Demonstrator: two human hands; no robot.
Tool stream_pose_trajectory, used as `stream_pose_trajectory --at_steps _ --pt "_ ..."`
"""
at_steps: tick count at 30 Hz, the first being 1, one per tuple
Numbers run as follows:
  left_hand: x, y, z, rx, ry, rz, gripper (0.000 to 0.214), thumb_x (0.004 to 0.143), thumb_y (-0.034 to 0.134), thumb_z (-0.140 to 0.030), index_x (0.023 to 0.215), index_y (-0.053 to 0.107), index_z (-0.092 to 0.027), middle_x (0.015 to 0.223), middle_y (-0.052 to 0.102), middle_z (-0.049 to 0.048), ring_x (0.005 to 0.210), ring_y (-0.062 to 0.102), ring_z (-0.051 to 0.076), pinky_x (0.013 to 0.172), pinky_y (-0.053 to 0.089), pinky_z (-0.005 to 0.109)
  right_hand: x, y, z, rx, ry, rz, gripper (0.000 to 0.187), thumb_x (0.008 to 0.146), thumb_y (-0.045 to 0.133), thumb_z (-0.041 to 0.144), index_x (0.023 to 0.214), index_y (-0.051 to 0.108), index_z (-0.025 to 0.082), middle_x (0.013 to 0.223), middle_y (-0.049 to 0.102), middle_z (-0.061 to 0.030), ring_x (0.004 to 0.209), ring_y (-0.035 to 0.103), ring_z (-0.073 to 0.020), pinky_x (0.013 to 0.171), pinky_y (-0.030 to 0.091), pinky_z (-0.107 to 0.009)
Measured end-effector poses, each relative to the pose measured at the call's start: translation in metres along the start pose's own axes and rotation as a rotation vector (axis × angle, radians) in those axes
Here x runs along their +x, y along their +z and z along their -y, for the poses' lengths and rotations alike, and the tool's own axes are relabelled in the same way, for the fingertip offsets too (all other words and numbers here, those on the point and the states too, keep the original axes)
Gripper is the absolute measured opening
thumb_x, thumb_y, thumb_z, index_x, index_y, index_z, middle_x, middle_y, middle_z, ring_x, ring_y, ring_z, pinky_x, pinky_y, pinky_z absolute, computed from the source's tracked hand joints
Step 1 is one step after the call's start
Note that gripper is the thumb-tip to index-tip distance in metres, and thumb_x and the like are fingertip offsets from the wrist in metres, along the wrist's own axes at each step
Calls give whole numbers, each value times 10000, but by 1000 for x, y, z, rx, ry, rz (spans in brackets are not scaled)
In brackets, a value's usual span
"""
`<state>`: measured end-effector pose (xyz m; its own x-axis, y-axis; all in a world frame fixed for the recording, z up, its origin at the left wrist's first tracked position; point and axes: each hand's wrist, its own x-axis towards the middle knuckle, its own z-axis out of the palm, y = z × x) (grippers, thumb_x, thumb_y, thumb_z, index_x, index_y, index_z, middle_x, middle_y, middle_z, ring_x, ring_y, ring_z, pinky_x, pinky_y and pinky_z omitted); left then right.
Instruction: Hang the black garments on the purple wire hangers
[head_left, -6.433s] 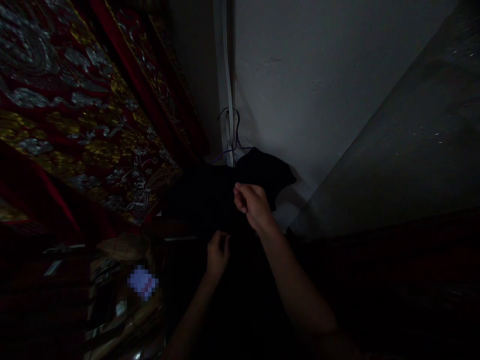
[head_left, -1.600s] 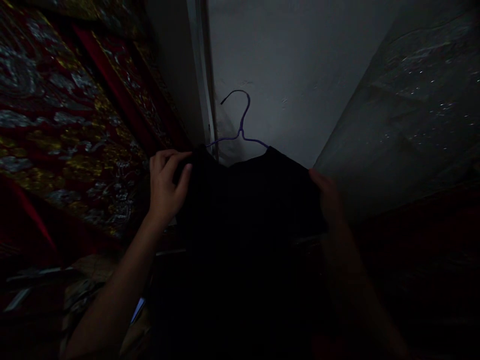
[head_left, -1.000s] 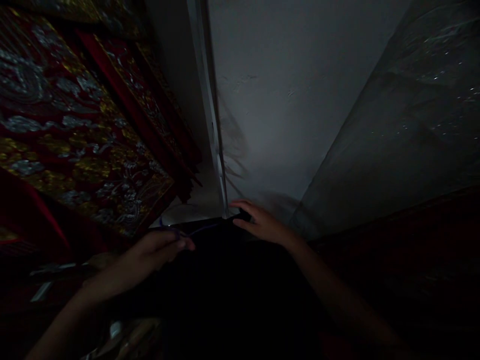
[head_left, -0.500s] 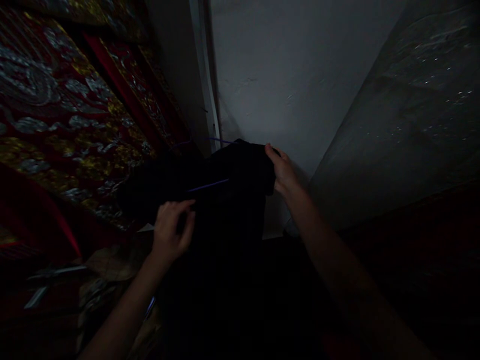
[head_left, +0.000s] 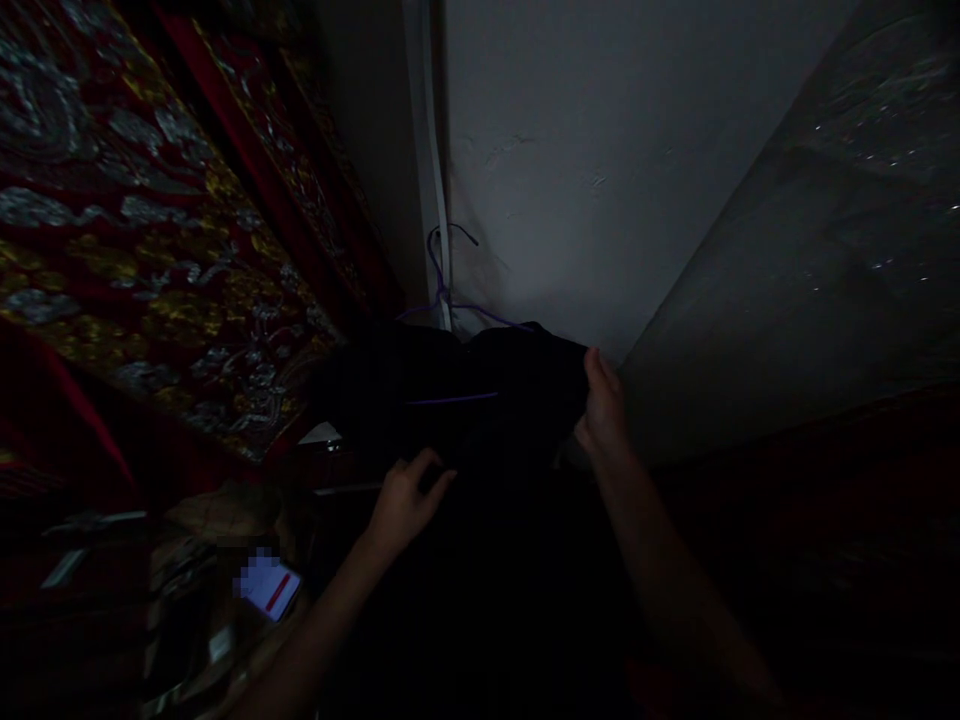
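Observation:
A black garment (head_left: 480,380) hangs on a purple wire hanger (head_left: 442,290) in front of me, in dim light. My right hand (head_left: 602,410) is closed on the garment's right shoulder edge. My left hand (head_left: 405,500) is lower, its fingers curled against the dark cloth below the hanger's bottom bar. The hanger's hook sticks up beside a white strip (head_left: 431,160) on the wall. Most of the garment below my hands is lost in the dark.
Red cloth with gold and silver embroidery (head_left: 150,220) hangs close on the left. A pale wall (head_left: 585,150) is ahead and a grey slanted surface (head_left: 810,260) rises on the right. Some dim clutter with a small white and red item (head_left: 268,585) lies at lower left.
The garment has come down a little and the hanger's hook now shows above it. My left hand dropped lower and rightward on the cloth. My right hand moved right to the shoulder edge.

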<state>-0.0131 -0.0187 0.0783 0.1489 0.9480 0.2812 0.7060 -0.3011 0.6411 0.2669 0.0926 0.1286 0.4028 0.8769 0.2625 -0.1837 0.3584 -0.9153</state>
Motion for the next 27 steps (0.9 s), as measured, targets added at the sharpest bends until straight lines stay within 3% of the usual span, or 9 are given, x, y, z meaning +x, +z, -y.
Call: stream_pose_trajectory --at_steps 3,6,8,9,10,12,19,23,27 --pt "-19 28 6 -211 -90 -249 183 911 584 -420 1003 527 -272 932 657 46 860 680 219 789 547 346 -23 0 -15 -103 -145 -297 400 813 656 505 1072 643 200 1166 674 -79 1138 610 -218 968 479 -368" --pt "-30 53 2 -420 -215 -403 457 882 635 -385 1255 390 -286 1035 627 69 957 675 211 891 544 363 -70 7 -24 -275 -191 -389 382 820 647 481 1108 591 237 1203 615 -73 1166 563 -221 993 450 -373" --pt "-33 64 -4 -509 -269 -402 597 876 634 -340 1361 290 -286 1048 632 71 970 675 201 946 530 385 -107 17 -31 -310 -54 -196 304 862 592 522 966 582 237 991 637 -62 985 604 -221 892 488 -358" --pt "-34 67 -7 -522 -284 -383 577 874 622 -319 1357 311 -276 1029 644 70 962 679 203 949 532 395 -125 23 -36 -311 61 33 309 876 571 545 891 568 236 851 622 -42 847 612 -210 801 502 -338" --pt "-34 69 -9 -513 -290 -359 500 872 607 -305 1316 382 -264 1009 660 71 953 683 210 939 539 406 -140 28 -42 -298 178 264 334 884 557 570 854 548 238 746 591 -17 732 597 -196 708 498 -318" --pt "-34 69 -11 -452 -269 -309 290 873 577 -290 1158 546 -249 998 694 79 953 693 233 912 555 428 -160 36 -54 -286 316 519 366 893 547 601 835 501 243 650 539 22 612 559 -169 595 456 -283" --pt "-36 56 -10 -367 -165 -307 183 891 567 -312 968 731 -290 939 739 56 892 717 254 837 589 442 -156 34 -63 -520 297 720 440 943 470 629 767 492 226 641 574 15 605 580 -151 597 417 -267" --pt "-35 55 -9 -370 -185 -337 191 890 566 -301 952 745 -275 938 740 59 882 716 250 823 591 436 -157 30 -57 -471 271 810 419 976 432 570 761 514 220 660 574 10 615 575 -154 604 420 -274" --pt "-35 55 -8 -364 -164 -304 198 885 573 -306 978 746 -281 885 718 56 828 704 240 769 597 422 -165 27 -61 -410 258 781 300 974 478 512 863 509 234 699 580 20 639 577 -154 609 426 -269"
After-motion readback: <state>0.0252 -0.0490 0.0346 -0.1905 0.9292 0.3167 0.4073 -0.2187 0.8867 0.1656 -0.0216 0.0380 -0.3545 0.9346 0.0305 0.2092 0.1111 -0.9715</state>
